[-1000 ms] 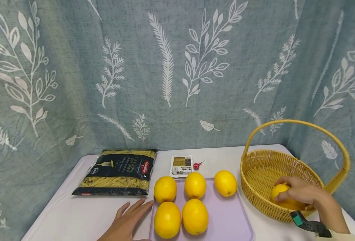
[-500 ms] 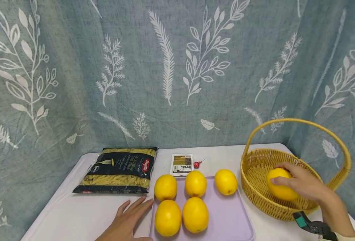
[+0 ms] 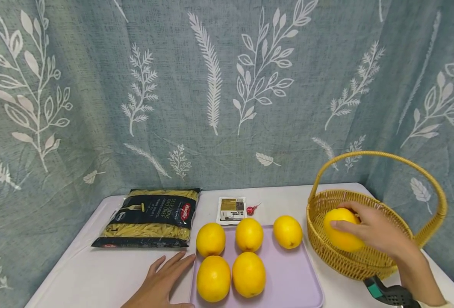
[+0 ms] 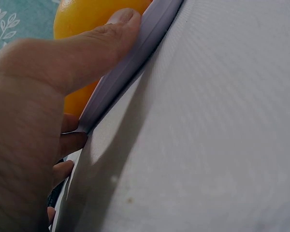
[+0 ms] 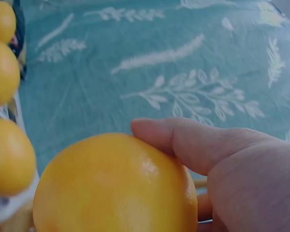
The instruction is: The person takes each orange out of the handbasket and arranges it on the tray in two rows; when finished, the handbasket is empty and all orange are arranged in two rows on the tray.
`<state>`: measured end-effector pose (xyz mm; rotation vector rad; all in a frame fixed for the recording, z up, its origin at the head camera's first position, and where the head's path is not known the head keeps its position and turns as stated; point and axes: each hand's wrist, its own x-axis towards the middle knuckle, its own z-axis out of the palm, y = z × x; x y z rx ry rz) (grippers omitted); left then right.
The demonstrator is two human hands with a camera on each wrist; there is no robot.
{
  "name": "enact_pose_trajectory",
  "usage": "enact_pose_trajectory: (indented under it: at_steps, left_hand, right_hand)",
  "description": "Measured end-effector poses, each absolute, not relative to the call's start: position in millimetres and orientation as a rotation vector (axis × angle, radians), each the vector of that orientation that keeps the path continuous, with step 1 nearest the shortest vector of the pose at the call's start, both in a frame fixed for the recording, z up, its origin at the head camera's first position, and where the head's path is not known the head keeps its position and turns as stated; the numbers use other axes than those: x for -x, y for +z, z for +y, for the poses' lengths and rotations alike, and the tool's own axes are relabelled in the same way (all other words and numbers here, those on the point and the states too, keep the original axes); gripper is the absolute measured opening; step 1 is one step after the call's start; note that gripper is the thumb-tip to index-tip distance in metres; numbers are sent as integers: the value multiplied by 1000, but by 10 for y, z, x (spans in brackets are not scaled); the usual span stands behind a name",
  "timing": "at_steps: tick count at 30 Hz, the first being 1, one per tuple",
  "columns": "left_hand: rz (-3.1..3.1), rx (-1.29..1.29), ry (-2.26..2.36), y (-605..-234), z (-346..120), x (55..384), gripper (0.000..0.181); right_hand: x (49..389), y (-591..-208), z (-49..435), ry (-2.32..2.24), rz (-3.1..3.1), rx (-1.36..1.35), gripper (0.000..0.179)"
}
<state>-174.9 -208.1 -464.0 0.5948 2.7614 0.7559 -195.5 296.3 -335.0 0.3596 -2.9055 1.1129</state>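
Observation:
My right hand (image 3: 381, 229) grips a yellow orange (image 3: 342, 230) over the wicker basket (image 3: 336, 266), thumb on its near side. In the right wrist view the orange (image 5: 116, 188) fills the lower part, and most of the fingers are hidden behind it. Several more oranges (image 3: 249, 274) sit on the lilac tray (image 3: 288, 280), two in the near row and three along the far side. My left hand (image 3: 161, 280) lies at the tray's left edge with fingers spread. The left wrist view shows its thumb (image 4: 121, 34) and fingertips touching the tray rim (image 4: 135, 60).
A black pasta bag (image 3: 150, 218) lies at the back left. Behind the tray are a small flat packet (image 3: 231, 210) and a red wrapped lollipop (image 3: 251, 210). The basket's tall handle (image 3: 381, 153) arches over the right side. A patterned curtain (image 3: 227, 94) stands behind the table.
My right hand has lifted the orange from the basket's bottom and moved it left, toward the basket's left rim. The left hand and the tray's oranges have stayed in place.

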Motion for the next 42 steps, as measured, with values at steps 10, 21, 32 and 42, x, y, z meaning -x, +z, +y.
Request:
enact_pose_trajectory:
  at_steps: [10,21,32,42]
  left_hand:
    - [2765,-632,796,-4646,-2076,1742,98]
    - [2759,-626,810,-4657,-2086,1739,99]
    - [2778,-656,802,-4681,-2097,1736,97]
    - [2810,-706,813,-4684,-2109,1713,96]
  right_hand:
    - [1942,-3358,2623,1151,-2895,-466,53]
    - [1933,-3495,2323,1101,-2993,-485,56]
    - [1925,-3664,2089,961,-3175,-313,50]
    - [1955,-3784,2039,913,-3239,-229,50]
